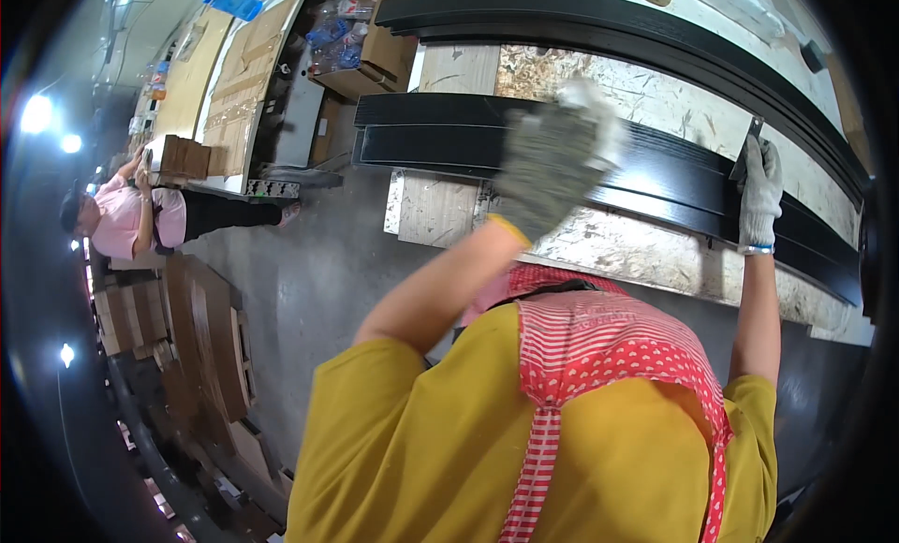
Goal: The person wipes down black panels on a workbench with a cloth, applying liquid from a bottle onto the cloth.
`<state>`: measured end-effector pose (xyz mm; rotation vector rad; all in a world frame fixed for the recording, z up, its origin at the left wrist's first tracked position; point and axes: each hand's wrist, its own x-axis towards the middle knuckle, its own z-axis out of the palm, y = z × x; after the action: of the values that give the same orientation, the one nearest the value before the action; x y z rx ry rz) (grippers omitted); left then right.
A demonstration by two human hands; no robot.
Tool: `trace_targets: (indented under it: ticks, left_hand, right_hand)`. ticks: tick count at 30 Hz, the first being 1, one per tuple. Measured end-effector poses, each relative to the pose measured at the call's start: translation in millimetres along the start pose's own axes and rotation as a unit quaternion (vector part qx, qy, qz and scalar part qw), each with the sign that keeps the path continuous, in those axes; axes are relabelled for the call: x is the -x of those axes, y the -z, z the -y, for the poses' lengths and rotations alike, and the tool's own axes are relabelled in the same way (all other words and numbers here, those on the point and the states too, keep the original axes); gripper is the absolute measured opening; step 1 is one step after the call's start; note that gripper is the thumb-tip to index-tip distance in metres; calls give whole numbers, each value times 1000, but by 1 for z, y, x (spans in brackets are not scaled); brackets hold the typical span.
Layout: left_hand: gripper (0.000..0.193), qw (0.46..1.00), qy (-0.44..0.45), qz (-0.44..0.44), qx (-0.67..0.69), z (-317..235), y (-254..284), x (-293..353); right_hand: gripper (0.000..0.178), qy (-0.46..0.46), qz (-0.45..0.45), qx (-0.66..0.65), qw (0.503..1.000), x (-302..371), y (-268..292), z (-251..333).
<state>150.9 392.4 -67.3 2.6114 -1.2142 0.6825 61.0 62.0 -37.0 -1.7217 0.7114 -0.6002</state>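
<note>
A long black board (426, 142) with a grooved, glossy face lies across the worktable. Over its middle is my left hand (552, 164), in a grey-green glove with a yellow cuff. The glove is smeared by motion and closed around a whitish, cloth-like wad (599, 122), whose exact kind is too blurred to tell. Toward the board's right part, my right hand (760, 189), in a pale knitted glove, rests with its fingers around a small flat dark metal piece (752, 136). That piece stands up from the board's surface.
Another black board (562, 23) lies beyond, curved by the lens. The worn white worktable (440, 211) shows beneath. Back left are a carton of plastic bottles (361, 70) and a cardboard-covered bench (245, 84). A person in pink (122, 215) handles a box there. Brown panels (201, 337) stand left.
</note>
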Motion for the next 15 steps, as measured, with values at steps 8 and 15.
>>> trace_targets:
  ticks: [8, 15]
  left_hand:
    - [53, 953, 141, 252, 94, -21, 37, -38]
    - [55, 942, 311, 94, 80, 124, 32, 38]
  right_hand:
    - [19, 22, 36, -72, 996, 8, 13, -4]
    - [17, -2, 8, -87, 996, 15, -7, 14]
